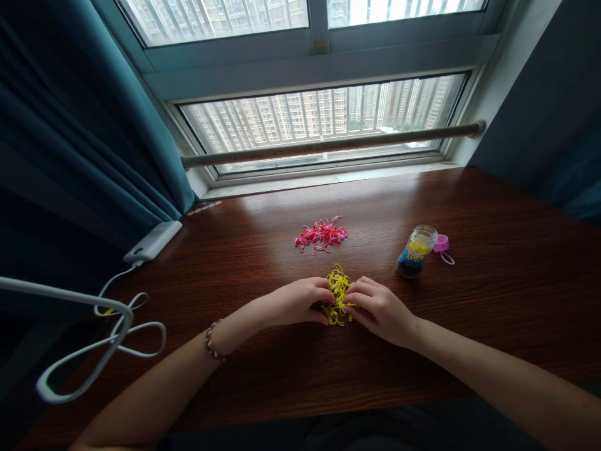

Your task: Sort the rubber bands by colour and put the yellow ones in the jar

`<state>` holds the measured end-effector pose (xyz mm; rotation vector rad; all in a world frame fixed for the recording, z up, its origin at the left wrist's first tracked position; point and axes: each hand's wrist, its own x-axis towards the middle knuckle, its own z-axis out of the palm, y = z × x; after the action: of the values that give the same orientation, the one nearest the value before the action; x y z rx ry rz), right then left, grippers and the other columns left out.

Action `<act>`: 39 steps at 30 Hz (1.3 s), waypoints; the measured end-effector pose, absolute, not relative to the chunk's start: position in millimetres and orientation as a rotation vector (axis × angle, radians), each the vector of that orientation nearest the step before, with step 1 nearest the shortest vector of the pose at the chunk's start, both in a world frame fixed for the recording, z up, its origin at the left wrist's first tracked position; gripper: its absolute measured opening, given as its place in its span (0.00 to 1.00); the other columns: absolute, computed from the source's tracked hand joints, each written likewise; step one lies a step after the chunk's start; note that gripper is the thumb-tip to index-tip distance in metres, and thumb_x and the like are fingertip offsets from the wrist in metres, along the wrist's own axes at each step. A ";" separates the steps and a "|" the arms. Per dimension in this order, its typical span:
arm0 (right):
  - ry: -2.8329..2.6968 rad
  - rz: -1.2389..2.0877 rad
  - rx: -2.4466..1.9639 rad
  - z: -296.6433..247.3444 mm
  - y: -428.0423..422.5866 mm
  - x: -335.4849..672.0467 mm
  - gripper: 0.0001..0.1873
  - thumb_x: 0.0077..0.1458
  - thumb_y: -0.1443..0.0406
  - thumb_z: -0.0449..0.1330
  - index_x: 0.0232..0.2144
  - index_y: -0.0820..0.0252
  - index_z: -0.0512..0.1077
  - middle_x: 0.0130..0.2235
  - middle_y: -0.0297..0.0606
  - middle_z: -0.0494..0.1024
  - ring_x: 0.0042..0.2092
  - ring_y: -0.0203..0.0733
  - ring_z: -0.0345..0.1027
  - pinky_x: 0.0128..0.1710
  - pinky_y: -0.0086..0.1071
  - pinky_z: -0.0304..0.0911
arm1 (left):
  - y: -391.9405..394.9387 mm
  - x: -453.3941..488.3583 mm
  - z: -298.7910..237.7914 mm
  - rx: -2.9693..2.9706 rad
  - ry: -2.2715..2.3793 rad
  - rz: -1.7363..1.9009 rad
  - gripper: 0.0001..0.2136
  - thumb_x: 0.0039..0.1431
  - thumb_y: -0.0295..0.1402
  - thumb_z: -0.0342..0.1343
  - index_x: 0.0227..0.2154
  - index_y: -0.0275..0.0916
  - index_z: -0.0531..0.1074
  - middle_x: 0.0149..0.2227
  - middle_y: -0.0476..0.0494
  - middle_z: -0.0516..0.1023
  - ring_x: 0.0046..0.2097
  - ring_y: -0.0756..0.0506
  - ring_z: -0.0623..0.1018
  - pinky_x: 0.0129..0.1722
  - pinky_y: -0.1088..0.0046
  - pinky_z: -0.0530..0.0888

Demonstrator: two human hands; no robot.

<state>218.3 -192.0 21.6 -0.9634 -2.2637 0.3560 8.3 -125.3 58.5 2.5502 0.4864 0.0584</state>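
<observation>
on brown desk [235,250], left hand [300,300], right hand [385,313] at yellow bands [339,283], both half-curled, grip unclear

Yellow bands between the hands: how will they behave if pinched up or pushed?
The yellow bands look thin and loopy, so they'll probably flex rather than hold their shape. Being so slender, a pinch of them should feel light. They overlap in a tangle, so lifting one may drag neighbours along.

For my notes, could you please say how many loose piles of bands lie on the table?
2: the pink-red pile nearer the window, and the yellow pile between the left hand and right hand, which may hide part.
</observation>
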 end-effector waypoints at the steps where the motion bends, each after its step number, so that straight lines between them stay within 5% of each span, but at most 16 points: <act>1: -2.262 0.355 -0.960 21.4 -192.1 218.3 0.06 0.56 0.68 0.51 0.33 0.59 0.69 0.35 0.40 0.73 0.37 0.40 0.62 0.38 0.35 0.62 | -126.7 9.3 57.3 2.552 0.488 0.074 0.11 0.51 0.33 0.58 0.39 0.39 0.72 0.40 0.43 0.71 0.41 0.46 0.72 0.41 0.74 0.68; 12: -2.255 0.348 -0.970 22.5 -192.3 217.3 0.07 0.57 0.67 0.51 0.32 0.59 0.69 0.34 0.40 0.73 0.37 0.40 0.63 0.37 0.35 0.62 | -134.2 15.3 47.4 2.605 0.426 0.097 0.06 0.51 0.22 0.51 0.30 0.37 0.72 0.33 0.45 0.72 0.35 0.49 0.71 0.36 0.78 0.67; 21: -2.231 0.309 -1.007 21.6 -193.6 218.9 0.07 0.57 0.66 0.51 0.32 0.59 0.69 0.33 0.40 0.72 0.36 0.40 0.63 0.37 0.34 0.62 | -115.2 6.8 55.1 2.236 0.632 0.363 0.06 0.54 0.31 0.53 0.28 0.33 0.70 0.31 0.46 0.68 0.28 0.54 0.68 0.27 0.81 0.66; 39: -2.279 0.332 -1.019 15.4 -193.1 217.5 0.04 0.53 0.65 0.56 0.32 0.58 0.70 0.33 0.38 0.72 0.39 0.41 0.61 0.39 0.34 0.62 | -56.2 78.1 111.8 1.902 0.393 0.722 0.12 0.43 0.37 0.64 0.28 0.32 0.75 0.29 0.45 0.71 0.29 0.50 0.76 0.28 0.73 0.75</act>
<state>217.5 -193.1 15.4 -1.0186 -2.2794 0.3324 78.1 -56.2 111.8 1.9021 0.3933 0.7221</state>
